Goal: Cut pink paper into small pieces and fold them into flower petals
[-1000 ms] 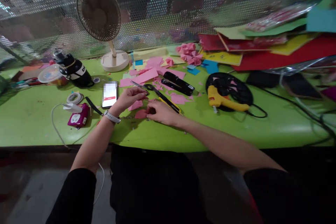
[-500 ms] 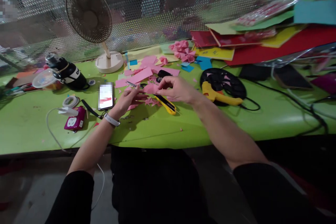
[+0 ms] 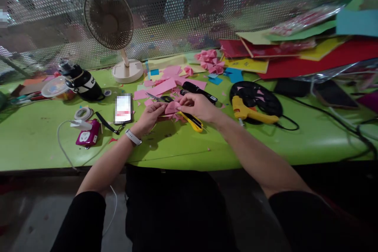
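Note:
Between my hands is a small piece of pink paper [image 3: 172, 107], rounded at its upper edge. My left hand [image 3: 150, 117] pinches its left side, and my right hand [image 3: 196, 106] pinches its right side. Under the right fingers lies a yellow utility knife [image 3: 195, 125]. Just behind the hands are scissors [image 3: 165, 99], partly covered by pink scraps, and a black stapler [image 3: 199, 91]. Cut strips of pink paper [image 3: 163, 86] spread over the green table behind them. Folded pink paper flowers [image 3: 210, 61] are heaped farther back.
A yellow glue gun [image 3: 251, 112] rests on a black round tray [image 3: 265, 98] at right. Left stand a fan [image 3: 127, 71], black bottle [image 3: 84, 84], phone [image 3: 123, 109], tape roll [image 3: 83, 113] and purple power adapter [image 3: 88, 134]. Coloured sheets [image 3: 319, 61] pile up back right.
My left fingers, spread beside the pink paper before, have closed on its left edge. My right hand still holds the other side. The whole view has shifted slightly.

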The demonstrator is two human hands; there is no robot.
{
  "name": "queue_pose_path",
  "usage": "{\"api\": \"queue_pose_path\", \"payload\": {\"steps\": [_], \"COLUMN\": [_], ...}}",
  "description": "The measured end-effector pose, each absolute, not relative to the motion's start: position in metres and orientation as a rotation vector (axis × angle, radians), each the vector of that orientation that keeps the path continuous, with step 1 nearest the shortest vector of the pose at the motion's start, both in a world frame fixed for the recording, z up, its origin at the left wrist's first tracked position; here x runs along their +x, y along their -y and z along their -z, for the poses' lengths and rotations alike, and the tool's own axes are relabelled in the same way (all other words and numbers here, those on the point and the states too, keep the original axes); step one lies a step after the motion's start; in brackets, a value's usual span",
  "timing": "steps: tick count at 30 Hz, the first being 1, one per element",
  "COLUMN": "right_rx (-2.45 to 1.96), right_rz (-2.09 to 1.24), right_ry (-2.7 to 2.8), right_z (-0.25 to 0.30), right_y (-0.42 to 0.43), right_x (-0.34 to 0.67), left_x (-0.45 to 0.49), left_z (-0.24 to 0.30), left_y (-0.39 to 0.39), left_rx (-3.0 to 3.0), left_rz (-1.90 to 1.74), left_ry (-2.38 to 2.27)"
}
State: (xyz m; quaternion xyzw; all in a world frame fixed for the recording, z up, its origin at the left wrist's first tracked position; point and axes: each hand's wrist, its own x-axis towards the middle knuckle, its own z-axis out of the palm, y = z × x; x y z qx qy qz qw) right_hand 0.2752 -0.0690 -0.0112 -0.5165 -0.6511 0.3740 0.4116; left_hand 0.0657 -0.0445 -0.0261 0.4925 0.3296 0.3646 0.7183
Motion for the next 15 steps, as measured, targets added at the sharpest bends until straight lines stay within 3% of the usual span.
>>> {"api": "queue_pose_path", "payload": {"steps": [15], "right_rx": [-1.213], "right_rz": [-1.141], "right_ry": [1.764], "right_z": [0.000], "right_y": [0.075], "right_x": [0.283], "left_x": [0.059], "left_z": [0.021], "left_y": [0.044], "left_rx": [1.262], "left_rz": [-0.752], "left_ry": [-0.695]}}
